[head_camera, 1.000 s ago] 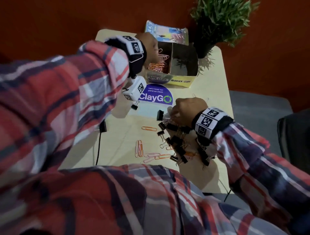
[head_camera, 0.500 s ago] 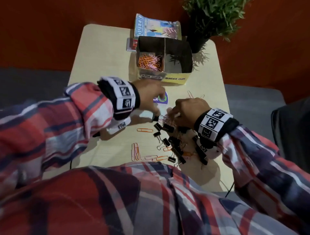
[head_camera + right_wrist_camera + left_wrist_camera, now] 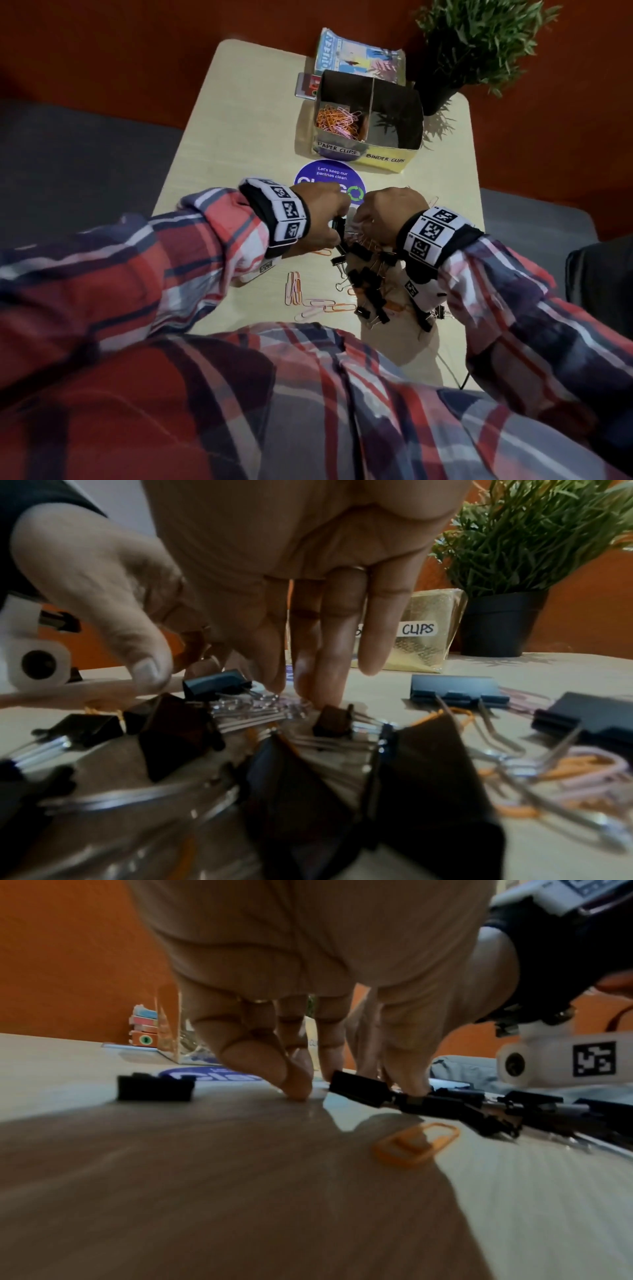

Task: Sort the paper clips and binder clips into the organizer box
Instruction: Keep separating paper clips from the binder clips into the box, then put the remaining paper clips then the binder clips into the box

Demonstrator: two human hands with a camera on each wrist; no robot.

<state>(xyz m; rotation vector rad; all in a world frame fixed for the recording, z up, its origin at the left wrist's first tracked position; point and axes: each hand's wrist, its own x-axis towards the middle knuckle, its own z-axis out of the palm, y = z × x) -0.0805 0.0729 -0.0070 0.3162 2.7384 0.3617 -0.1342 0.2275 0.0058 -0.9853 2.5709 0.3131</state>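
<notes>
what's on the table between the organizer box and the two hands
In the head view, a round purple ClayGo sticker lies between the organizer box and the hands, partly covered by them.

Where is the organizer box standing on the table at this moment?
In the head view the organizer box stands at the table's far side, right of centre, between the purple round sticker in front and the booklet behind, beside the potted plant.

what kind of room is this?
Likely an office pantry or break area: the table sticker says "Let's keep our pantries clean", and there is a potted plant and a labelled clip box.
</notes>
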